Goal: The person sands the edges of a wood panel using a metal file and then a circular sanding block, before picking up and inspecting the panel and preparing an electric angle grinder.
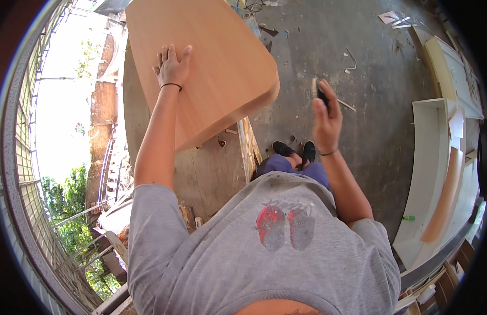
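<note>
A large, thick light-brown wood-look panel (222, 68) with rounded corners lies in front of me, toward the left. My left hand (172, 69) rests flat on its top, fingers spread. To the right of the panel and apart from it, my right hand (327, 123) is raised in the air. Its fingers are closed round a small dark block (322, 95) with a pale edge. That block is blurred and partly covered by the fingers, so its exact kind does not show.
Under the panel is a worn wooden work surface (193, 170) with scraps on it. A pale, paint-marked wooden strip (247, 147) stands by my legs. White cabinet parts (419, 178) lie along the right. Bits of debris (351, 60) litter the dark floor. A metal grille (23, 157) runs down the left.
</note>
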Demonstrator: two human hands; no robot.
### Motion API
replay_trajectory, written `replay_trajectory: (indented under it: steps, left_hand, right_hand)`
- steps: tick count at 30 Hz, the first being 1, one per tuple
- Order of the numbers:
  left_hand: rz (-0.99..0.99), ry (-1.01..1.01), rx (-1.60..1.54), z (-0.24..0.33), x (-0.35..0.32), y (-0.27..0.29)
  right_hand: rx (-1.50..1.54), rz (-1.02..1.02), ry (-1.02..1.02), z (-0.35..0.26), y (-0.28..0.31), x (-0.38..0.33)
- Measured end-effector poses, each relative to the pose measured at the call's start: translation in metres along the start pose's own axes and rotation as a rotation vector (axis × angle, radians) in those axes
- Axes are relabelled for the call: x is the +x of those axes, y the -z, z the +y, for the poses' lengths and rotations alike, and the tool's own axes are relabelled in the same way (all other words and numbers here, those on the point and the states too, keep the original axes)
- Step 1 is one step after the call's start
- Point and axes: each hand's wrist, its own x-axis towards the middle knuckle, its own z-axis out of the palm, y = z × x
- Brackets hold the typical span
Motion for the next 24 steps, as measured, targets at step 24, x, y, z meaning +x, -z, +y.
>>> replay_trajectory:
  steps: [24]
  left_hand:
    - [-0.04,0.024,0.043,0.007,0.0,0.012]
  right_hand:
    - [-0.476,0.018,0.366,-0.001,-0.097,0.051]
